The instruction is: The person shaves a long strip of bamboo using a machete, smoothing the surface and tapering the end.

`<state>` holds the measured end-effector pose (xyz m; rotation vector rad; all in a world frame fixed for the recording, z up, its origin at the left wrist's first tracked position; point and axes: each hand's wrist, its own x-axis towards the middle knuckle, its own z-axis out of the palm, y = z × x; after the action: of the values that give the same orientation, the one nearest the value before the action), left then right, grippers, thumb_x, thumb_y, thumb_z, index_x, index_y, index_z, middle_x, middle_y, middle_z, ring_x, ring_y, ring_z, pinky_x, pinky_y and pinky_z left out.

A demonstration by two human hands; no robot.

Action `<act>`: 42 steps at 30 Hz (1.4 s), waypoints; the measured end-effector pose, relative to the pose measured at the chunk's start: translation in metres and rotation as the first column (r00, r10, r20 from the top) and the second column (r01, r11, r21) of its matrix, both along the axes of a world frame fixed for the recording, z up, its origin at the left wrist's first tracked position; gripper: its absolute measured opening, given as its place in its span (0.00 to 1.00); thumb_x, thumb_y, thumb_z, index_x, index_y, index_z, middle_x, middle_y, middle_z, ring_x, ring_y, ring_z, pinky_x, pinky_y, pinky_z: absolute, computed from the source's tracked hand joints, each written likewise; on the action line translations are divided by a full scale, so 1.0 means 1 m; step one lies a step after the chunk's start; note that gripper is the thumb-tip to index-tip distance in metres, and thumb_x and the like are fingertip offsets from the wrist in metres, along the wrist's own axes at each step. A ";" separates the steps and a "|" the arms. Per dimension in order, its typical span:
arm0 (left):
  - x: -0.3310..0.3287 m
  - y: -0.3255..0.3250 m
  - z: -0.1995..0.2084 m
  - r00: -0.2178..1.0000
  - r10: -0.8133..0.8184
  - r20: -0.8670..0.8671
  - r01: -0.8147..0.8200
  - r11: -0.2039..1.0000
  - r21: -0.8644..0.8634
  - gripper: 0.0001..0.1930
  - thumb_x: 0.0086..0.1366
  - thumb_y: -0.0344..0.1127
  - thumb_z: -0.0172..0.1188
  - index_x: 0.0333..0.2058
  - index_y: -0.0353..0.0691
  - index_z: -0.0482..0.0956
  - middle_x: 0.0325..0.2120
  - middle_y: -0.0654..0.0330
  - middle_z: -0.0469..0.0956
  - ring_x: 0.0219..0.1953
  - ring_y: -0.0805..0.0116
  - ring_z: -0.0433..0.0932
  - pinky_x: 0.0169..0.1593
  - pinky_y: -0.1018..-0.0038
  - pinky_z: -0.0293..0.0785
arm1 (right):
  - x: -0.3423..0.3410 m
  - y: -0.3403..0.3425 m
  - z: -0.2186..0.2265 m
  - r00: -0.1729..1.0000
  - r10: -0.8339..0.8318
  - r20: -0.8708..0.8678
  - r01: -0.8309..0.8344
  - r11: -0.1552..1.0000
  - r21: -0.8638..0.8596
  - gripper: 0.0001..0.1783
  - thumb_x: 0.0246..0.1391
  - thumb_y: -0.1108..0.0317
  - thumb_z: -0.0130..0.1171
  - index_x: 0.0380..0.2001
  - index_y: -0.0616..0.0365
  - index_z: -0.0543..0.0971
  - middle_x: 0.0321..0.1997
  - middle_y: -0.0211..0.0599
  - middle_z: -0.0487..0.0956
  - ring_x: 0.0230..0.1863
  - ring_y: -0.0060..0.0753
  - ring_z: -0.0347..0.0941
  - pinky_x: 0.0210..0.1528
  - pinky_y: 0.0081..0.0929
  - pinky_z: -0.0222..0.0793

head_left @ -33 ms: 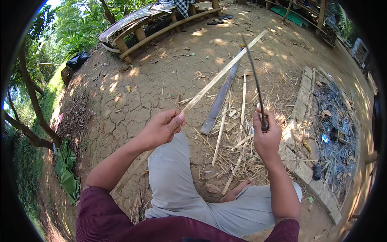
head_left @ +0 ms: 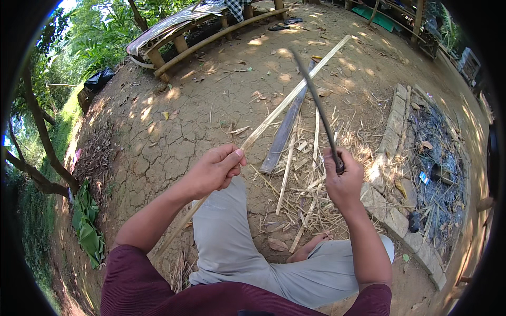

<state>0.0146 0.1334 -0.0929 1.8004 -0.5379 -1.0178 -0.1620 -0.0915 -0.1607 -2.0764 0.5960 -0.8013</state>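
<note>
My left hand (head_left: 220, 167) pinches a long pale split bamboo strip (head_left: 274, 114) between thumb and fingers. The strip slants up to the far right, and its lower end runs back under my left forearm. Wrapped round the handle of a long, dark-bladed knife (head_left: 322, 108), my right hand (head_left: 342, 179) holds it with the blade pointing up and leftward. Blade and strip cross in the view; I cannot tell whether they touch. Below them a dark, flat length of wood or bamboo (head_left: 282, 139) lies on the ground.
Bamboo shavings (head_left: 300, 210) and loose strips lie before my bent legs. On the right, a brick border (head_left: 392, 126) edges an ash-covered patch (head_left: 435, 195). A low bamboo bench (head_left: 179, 45) stands far left, sandals (head_left: 279, 27) beside it. Green leaves (head_left: 87, 224) lie near a tree.
The knife has swung leftward, so its blade now crosses the strip. My right hand has shifted slightly left; my left hand and the strip have barely moved.
</note>
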 end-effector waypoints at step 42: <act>-0.091 -0.024 -0.043 0.988 -0.039 -0.150 0.017 0.989 -0.145 0.16 0.77 0.44 0.43 0.33 0.39 0.70 0.17 0.72 0.60 0.14 0.85 0.53 0.17 0.83 0.47 | -0.012 -0.061 -0.017 0.878 -0.440 -0.190 0.283 0.797 -0.534 0.09 0.50 0.60 0.61 0.22 0.51 0.78 0.18 0.35 0.79 0.21 0.41 0.79 0.22 0.38 0.70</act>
<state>-0.0761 0.1091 -0.1356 1.5786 -0.5293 -1.0977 -0.1736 -0.1525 -0.1778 -2.6314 1.0874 -0.9266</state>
